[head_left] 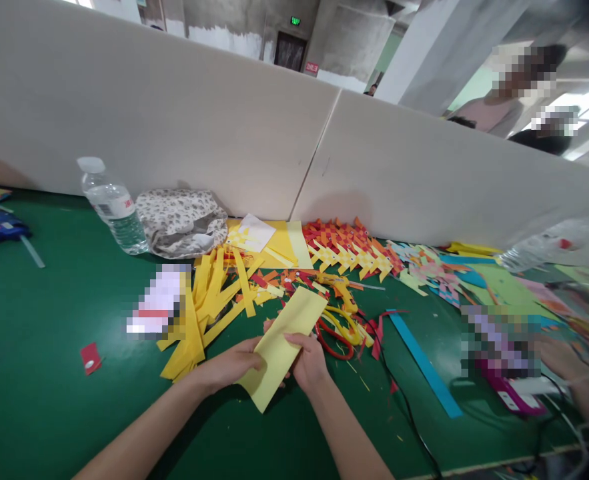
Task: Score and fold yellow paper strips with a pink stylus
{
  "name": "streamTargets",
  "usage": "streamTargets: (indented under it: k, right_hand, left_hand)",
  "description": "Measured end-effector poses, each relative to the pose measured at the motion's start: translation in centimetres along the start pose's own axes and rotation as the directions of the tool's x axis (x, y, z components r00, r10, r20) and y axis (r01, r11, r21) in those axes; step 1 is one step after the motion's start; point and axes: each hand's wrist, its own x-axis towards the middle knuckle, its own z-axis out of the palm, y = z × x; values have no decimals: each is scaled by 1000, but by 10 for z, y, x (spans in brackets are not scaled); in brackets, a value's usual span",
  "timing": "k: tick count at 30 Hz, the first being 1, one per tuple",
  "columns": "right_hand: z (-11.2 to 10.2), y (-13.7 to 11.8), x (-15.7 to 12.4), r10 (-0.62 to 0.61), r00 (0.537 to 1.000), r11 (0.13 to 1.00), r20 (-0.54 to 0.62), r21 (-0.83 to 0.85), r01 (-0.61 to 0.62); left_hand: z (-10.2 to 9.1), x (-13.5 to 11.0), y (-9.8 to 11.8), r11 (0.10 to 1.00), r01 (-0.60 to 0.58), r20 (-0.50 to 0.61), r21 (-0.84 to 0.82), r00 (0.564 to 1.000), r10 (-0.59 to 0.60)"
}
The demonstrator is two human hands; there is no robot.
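Between my two hands is a pale yellow sheet of paper (294, 320), a long rectangle held tilted above the green table. My left hand (241, 363) grips its left edge, thumb on top and the other fingers mostly hidden beneath. On the right edge, my right hand (308, 360) pinches the paper with the thumb across its face. Just beyond lie yellow paper strips (219, 287), a yellow glue gun (343, 292) and scissors with red and yellow handles (337, 340), partly covered by the sheet.
Woven red and yellow paper pieces (349, 247) lie along the white partition (214, 120). A water bottle (111, 207) and patterned cloth bag (181, 223) stand left. A blue strip (424, 363), a black cable (399, 400) and a co-worker's arm (564, 360) are right.
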Motion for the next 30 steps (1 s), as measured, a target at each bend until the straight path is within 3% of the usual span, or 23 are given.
streamTargets:
  k: [7,12,19,24,30]
  right_hand:
    - [-4,-2,2,-115,988,993,103,30,112]
    - [0,-5,0,-123,984,992,133,32,119]
    - [1,-4,-4,-161,968,987,195,13,162]
    - [-5,-3,-1,-166,954,986,249,54,157]
    - [-10,-2,2,-151,955,988,255,75,136]
  left_hand:
    - [-1,1,0,988,58,-72,146,996,-48]
    - [-2,0,-2,989,-14,45,148,999,8]
    - [-2,-4,-1,924,-122,115,363,990,85]
    - [-2,-1,-4,977,-31,46,209,999,22]
    - [-3,1,-5,995,-54,131,81,990,43]
